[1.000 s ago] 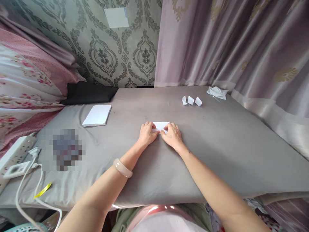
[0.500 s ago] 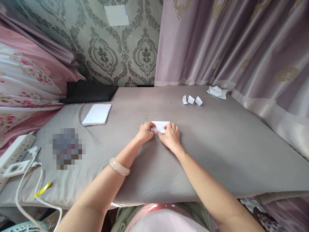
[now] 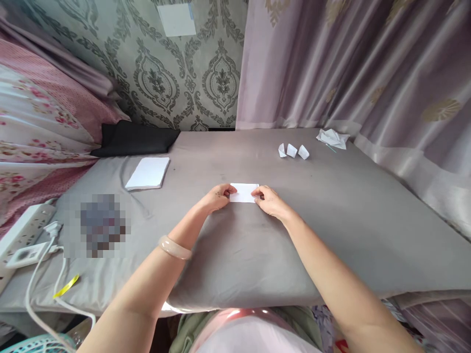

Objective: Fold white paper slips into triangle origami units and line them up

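Two hands pinch one folded white paper (image 3: 243, 192) lying mid-bed (image 3: 228, 255): left hand (image 3: 217, 197) closed on its left edge, right hand (image 3: 270, 200) on its right. Soft bedding could skew any crease.

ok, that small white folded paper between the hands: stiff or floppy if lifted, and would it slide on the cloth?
The folded paper lies flat with crisp edges, so it probably holds its shape better than a single sheet. It looks thin and likely very light. The left hand and right hand pinch its ends; on the grey cloth a push would probably drag, not glide.
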Demonstrator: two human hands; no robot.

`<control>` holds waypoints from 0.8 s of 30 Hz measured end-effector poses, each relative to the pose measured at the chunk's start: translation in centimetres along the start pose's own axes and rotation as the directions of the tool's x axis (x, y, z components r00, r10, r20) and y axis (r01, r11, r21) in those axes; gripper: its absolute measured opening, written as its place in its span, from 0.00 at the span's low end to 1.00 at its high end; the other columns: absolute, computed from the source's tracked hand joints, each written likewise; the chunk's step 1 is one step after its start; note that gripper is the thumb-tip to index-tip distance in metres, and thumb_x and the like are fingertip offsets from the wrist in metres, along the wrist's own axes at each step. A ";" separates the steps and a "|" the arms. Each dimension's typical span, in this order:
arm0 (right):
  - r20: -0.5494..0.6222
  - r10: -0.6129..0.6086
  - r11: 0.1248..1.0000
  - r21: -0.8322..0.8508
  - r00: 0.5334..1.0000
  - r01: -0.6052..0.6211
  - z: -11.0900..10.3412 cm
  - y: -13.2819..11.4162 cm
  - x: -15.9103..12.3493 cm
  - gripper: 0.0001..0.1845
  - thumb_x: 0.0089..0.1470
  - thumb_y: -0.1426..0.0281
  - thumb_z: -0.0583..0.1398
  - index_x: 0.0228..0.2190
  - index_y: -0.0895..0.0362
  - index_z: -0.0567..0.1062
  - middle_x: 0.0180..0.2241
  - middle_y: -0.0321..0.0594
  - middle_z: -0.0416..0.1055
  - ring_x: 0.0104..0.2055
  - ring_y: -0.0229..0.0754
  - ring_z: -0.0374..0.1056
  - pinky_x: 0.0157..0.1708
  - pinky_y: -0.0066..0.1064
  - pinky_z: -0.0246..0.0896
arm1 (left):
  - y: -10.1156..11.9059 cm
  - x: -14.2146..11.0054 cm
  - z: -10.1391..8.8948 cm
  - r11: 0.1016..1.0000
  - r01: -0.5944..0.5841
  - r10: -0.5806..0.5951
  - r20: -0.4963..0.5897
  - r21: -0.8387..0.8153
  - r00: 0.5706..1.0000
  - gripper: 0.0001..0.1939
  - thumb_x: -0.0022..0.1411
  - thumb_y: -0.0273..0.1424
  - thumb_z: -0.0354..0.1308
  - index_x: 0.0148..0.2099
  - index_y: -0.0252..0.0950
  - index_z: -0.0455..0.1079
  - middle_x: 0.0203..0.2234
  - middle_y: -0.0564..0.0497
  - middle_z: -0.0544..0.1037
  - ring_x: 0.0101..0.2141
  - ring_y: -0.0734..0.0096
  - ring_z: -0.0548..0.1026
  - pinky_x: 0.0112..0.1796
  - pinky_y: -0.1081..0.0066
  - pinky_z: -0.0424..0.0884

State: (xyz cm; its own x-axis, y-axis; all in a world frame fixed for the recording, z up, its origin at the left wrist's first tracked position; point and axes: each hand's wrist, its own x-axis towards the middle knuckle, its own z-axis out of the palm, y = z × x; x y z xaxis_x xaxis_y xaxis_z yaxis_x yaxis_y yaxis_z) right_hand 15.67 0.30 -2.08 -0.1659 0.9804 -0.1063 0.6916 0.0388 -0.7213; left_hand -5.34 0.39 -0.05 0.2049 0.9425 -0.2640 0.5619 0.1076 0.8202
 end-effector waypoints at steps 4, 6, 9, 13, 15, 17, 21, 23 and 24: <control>0.069 -0.010 0.999 0.038 0.998 0.007 -1.1 0.3 0.2 0.19 0.46 0.83 0.53 0.37 0.55 0.75 0.46 0.39 0.71 0.44 0.36 0.68 0.46 0.26 0.60 | 0.4 0.0 -0.3 0.999 0.024 -0.025 0.027 0.044 0.999 0.25 0.45 0.19 0.50 0.46 0.37 0.71 0.36 0.50 0.71 0.36 0.70 0.70 0.36 0.75 0.65; 0.076 0.005 1.000 0.030 0.997 -0.008 -1.2 -0.2 0.0 0.19 0.44 0.82 0.54 0.37 0.54 0.75 0.46 0.38 0.71 0.44 0.37 0.68 0.45 0.27 0.60 | 0.9 0.1 0.1 0.996 0.059 -0.060 0.018 0.072 0.998 0.21 0.48 0.23 0.53 0.46 0.37 0.70 0.36 0.50 0.72 0.36 0.68 0.70 0.36 0.73 0.66; 0.004 0.053 0.998 -0.018 0.999 -0.053 -0.3 -1.5 -0.4 0.09 0.46 0.72 0.58 0.33 0.56 0.74 0.45 0.43 0.69 0.47 0.45 0.65 0.48 0.35 0.58 | 1.4 0.3 1.6 0.977 0.064 -0.042 -0.111 0.202 0.993 0.15 0.51 0.34 0.58 0.42 0.35 0.71 0.37 0.47 0.72 0.40 0.61 0.70 0.41 0.68 0.66; -0.181 0.030 0.984 -0.170 0.983 -0.061 1.4 -2.5 -1.0 0.12 0.49 0.61 0.60 0.32 0.55 0.70 0.41 0.44 0.67 0.49 0.50 0.61 0.50 0.41 0.54 | 0.9 0.7 2.8 0.956 0.025 0.049 -0.242 0.292 0.969 0.17 0.49 0.37 0.62 0.41 0.34 0.70 0.41 0.44 0.71 0.46 0.56 0.66 0.48 0.62 0.64; -0.173 -0.011 0.981 -0.192 0.985 -0.023 1.6 -2.3 -1.2 0.11 0.48 0.61 0.61 0.32 0.54 0.69 0.41 0.42 0.67 0.48 0.48 0.61 0.49 0.38 0.55 | 0.4 0.7 2.5 0.977 -0.009 0.050 -0.189 0.211 0.981 0.16 0.49 0.33 0.62 0.42 0.35 0.71 0.41 0.45 0.71 0.45 0.60 0.67 0.46 0.64 0.65; -0.124 -0.021 0.990 -0.138 0.992 0.004 1.3 -1.8 -1.0 0.09 0.48 0.64 0.62 0.32 0.54 0.70 0.42 0.41 0.66 0.48 0.46 0.61 0.50 0.37 0.55 | 0.0 0.7 1.8 0.987 -0.032 0.053 -0.132 0.157 0.990 0.15 0.48 0.29 0.60 0.42 0.35 0.71 0.40 0.47 0.72 0.40 0.65 0.68 0.43 0.68 0.67; -0.033 -0.004 1.000 -0.017 0.999 0.004 0.0 -0.7 -0.4 0.06 0.47 0.72 0.60 0.32 0.55 0.72 0.42 0.40 0.68 0.45 0.42 0.64 0.48 0.34 0.58 | -0.2 0.4 0.5 0.997 -0.046 0.049 -0.060 0.055 0.997 0.19 0.47 0.24 0.56 0.44 0.34 0.72 0.35 0.50 0.72 0.34 0.71 0.69 0.37 0.73 0.67; 0.010 -0.006 1.000 0.015 1.000 0.006 -0.7 -0.3 -0.2 0.10 0.47 0.77 0.57 0.33 0.56 0.73 0.41 0.39 0.70 0.41 0.39 0.67 0.44 0.30 0.60 | -0.3 0.1 0.1 0.998 -0.059 0.058 -0.030 -0.004 0.998 0.20 0.46 0.23 0.54 0.44 0.33 0.72 0.34 0.50 0.71 0.34 0.72 0.68 0.36 0.74 0.66; 0.034 -0.008 0.999 0.031 0.999 0.007 -1.0 -0.2 -0.1 0.12 0.46 0.79 0.56 0.33 0.56 0.74 0.40 0.38 0.71 0.40 0.37 0.68 0.42 0.29 0.61 | -0.4 0.0 0.0 0.998 -0.064 0.063 -0.019 -0.026 0.998 0.21 0.45 0.22 0.53 0.45 0.33 0.72 0.34 0.50 0.71 0.34 0.72 0.68 0.36 0.75 0.65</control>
State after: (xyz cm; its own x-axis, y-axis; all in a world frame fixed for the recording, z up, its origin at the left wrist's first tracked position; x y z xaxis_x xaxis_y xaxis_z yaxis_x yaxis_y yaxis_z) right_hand 16.25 0.41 -1.19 -0.1949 0.9730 -0.1237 0.6682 0.0394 -0.7429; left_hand -5.56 0.31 -0.33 0.2250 0.9532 -0.2020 0.5268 0.0554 0.8482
